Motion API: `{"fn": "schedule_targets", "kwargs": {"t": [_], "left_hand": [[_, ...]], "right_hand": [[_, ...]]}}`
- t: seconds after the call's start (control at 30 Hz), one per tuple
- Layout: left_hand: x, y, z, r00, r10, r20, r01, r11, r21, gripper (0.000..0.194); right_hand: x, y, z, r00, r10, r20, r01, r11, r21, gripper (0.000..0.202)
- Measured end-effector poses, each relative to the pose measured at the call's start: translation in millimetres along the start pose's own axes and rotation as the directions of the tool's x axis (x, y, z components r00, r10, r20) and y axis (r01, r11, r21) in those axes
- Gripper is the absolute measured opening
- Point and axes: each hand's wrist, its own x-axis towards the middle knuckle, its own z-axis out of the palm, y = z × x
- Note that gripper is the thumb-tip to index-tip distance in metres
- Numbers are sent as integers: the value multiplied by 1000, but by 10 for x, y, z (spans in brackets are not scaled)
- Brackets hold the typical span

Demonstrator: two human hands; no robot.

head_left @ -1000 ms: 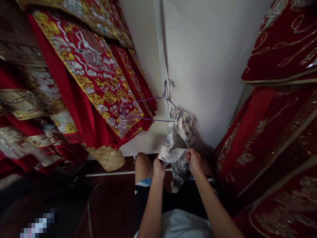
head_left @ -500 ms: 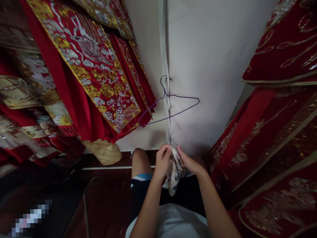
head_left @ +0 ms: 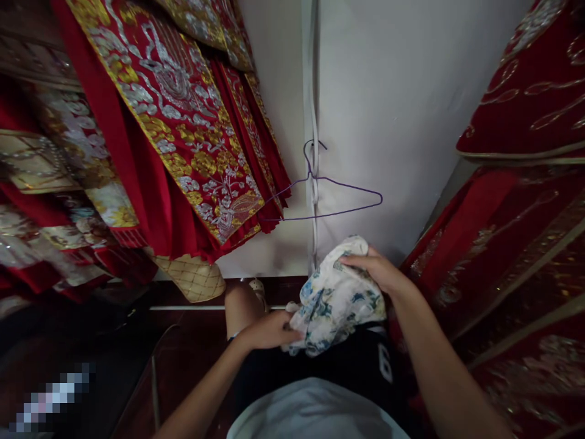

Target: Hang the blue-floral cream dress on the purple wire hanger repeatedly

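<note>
A white cloth with blue and green flowers (head_left: 340,299) is stretched loosely between my hands, above my lap. My left hand (head_left: 274,329) grips its lower left edge. At the upper right, my right hand (head_left: 377,268) pinches the cloth, with the thumb lying on top of it. What kind of garment or cover it is, I cannot tell. Just beyond the cloth, a thin purple wire hanger (head_left: 347,186) hangs with nothing on it against the white wall.
Red embroidered garments (head_left: 183,122) hang on the left, overlapping the hanger's left end. More red garments (head_left: 521,201) hang on the right. A white cable (head_left: 314,91) runs down the wall (head_left: 393,91). Below lies a dark red floor (head_left: 201,353).
The cloth was bunched up small between both hands; now it is spread wider. My left hand has moved left and down, my right hand right and up. The hanger has tilted slightly.
</note>
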Motion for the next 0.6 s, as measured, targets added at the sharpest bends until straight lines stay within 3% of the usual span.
{"fn": "schedule_targets", "kwargs": {"t": [0.07, 0.13, 0.23, 0.3, 0.43, 0.6], "left_hand": [[-135, -107, -143, 989, -65, -133, 102, 950, 294, 36], [-262, -151, -320, 945, -31, -324, 203, 835, 512, 28], [-400, -119, -604, 847, 107, -521, 317, 683, 657, 28], [-430, -62, -763, 803, 149, -576, 369, 635, 679, 29], [-342, 66, -956, 752, 150, -641, 451, 593, 668, 33], [-192, 178, -1053, 753, 168, -636, 423, 617, 663, 11]], "right_hand": [[131, -165, -52, 992, -89, 86, 107, 964, -243, 24], [296, -266, -82, 962, -168, 214, 256, 824, -505, 19], [611, -301, -118, 880, -337, 334, 472, 550, -689, 16], [861, -264, -142, 846, -432, 312, 503, 455, -735, 28], [1338, -115, -167, 823, -530, 206, 468, 427, -774, 54], [1493, 36, -274, 853, -493, 171, 413, 439, -798, 26]]}}
